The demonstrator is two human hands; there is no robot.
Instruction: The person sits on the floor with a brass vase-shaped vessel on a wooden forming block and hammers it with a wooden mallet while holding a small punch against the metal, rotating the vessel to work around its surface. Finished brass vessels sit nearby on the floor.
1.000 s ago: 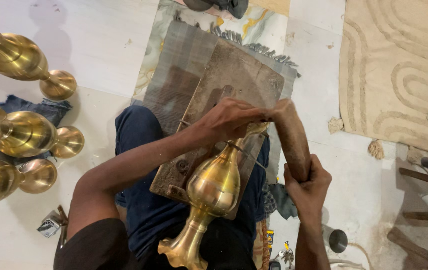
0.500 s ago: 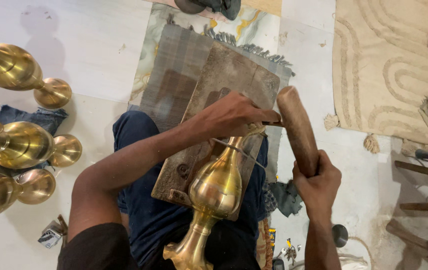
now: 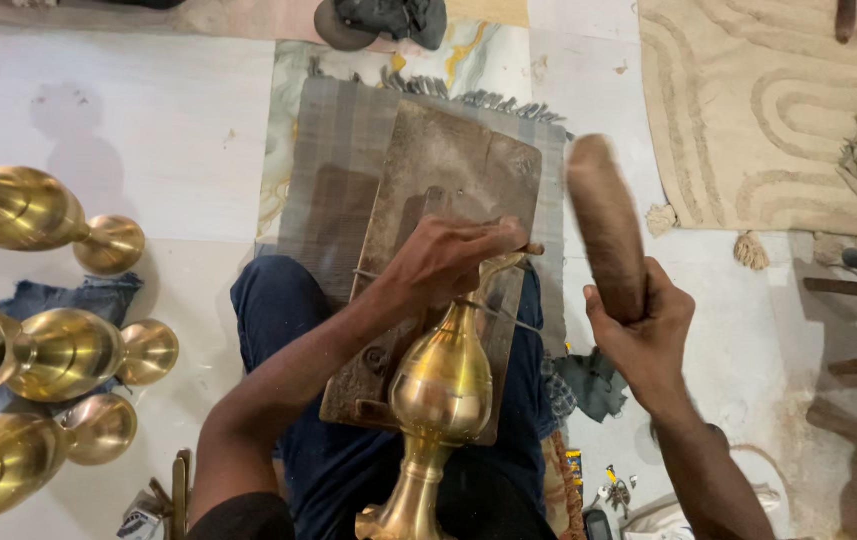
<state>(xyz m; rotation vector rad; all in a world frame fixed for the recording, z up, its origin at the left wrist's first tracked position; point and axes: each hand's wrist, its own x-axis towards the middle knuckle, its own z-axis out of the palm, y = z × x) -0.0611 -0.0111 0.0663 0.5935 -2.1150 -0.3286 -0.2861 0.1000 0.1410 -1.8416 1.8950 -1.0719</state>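
Head view, looking down at your lap: the brass vessel [image 3: 441, 385] lay on its side across the dark wooden board [image 3: 438, 230] that rested on your legs, its round belly over the near edge of the board and its flared foot [image 3: 403, 510] pointing toward your body. Your left hand [image 3: 443, 262] was closed over the narrow neck end of the vessel, fingers wrapped and pressing it down onto the board; what lay under the fingertips could not be made out. Your right hand [image 3: 638, 325] was clenched around the lower end of a thick wooden mallet [image 3: 605, 225], held raised and blurred above the floor to the right of the board, apart from the vessel. Judged from its polished, thin-walled look, the vessel was probably rigid but easily dented, moderately heavy, and slippery on its curved belly; the neck, where your left hand sat, and the stem above the foot appeared the surest places to grip. The board lay on a grey checked cloth [image 3: 333, 170]. More brass vessels [image 3: 48, 350] lay on the white floor to your left, well apart from your hands, and a beige rug [image 3: 748, 110] lay at upper right.
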